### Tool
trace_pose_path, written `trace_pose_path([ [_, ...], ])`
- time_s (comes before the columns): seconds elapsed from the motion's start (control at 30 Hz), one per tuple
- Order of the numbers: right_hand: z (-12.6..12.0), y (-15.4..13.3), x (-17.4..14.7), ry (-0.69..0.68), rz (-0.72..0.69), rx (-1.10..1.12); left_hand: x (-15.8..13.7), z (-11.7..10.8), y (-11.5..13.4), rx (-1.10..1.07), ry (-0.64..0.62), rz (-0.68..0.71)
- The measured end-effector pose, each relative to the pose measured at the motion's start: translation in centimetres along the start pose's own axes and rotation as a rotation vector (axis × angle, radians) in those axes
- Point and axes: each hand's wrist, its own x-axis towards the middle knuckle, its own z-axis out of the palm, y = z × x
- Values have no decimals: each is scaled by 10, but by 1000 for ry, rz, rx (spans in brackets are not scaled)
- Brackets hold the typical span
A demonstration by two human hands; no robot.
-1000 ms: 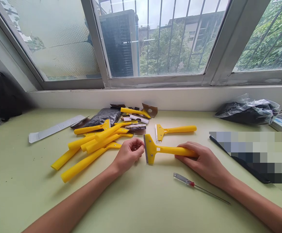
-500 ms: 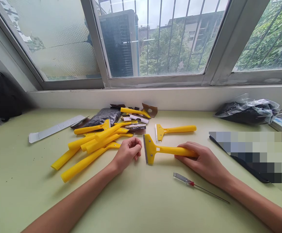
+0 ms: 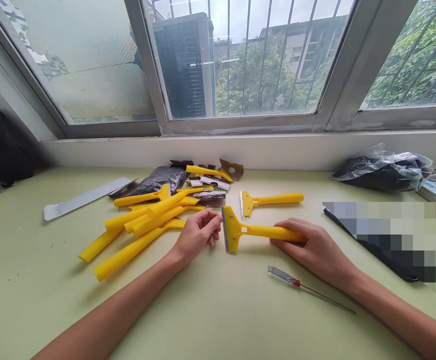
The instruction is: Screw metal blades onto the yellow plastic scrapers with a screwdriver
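Observation:
My right hand (image 3: 311,245) is wrapped round the handle end of a yellow scraper (image 3: 234,231), whose wide head with a metal blade and screws points left. Close to the blade edge is my left hand (image 3: 198,232), its fingers curled and thumb pressed in; the thumb tip meets the blade's upper part in this view, and whether anything is pinched is hidden. Just beyond lies a second yellow scraper (image 3: 274,199), its blade also facing left. A screwdriver (image 3: 291,279) with a clear handle rests on the table, nearer me than my right hand.
Several yellow scrapers (image 3: 135,245) lie heaped at left. Behind them are a black plastic bag (image 3: 159,180) and cardboard packaging (image 3: 235,170). A pale strip (image 3: 86,198) lies further left. At right are a clear bag with dark contents (image 3: 383,171) and a blurred, dark-edged object (image 3: 375,250).
My left hand has moved slightly right, its thumb coming up to the scraper's blade. My right hand and the scraper stay almost where they were.

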Motion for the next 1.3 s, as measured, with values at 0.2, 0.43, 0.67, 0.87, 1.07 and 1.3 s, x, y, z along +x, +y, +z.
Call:
trace_pose_path([
  [0.2,0,1,-1,-2,-1,-1,-1,-1,0,5,-13,-7],
  [0.43,1,1,0,-7,-15,7,-2,-1,2,-6,-35,-9],
  [0.67,1,1,-1,-5,-24,1,-2,-2,3,-6,-74,-10],
  [0.87,1,0,0,-12,-21,-2,-2,-2,5,5,-107,-1],
  [1.07,1,-1,0,-11,-26,-11,-4,-3,6,11,-132,18],
  [1.3,1,0,0,-5,-24,-10,-4,-2,6,44,-152,17],
])
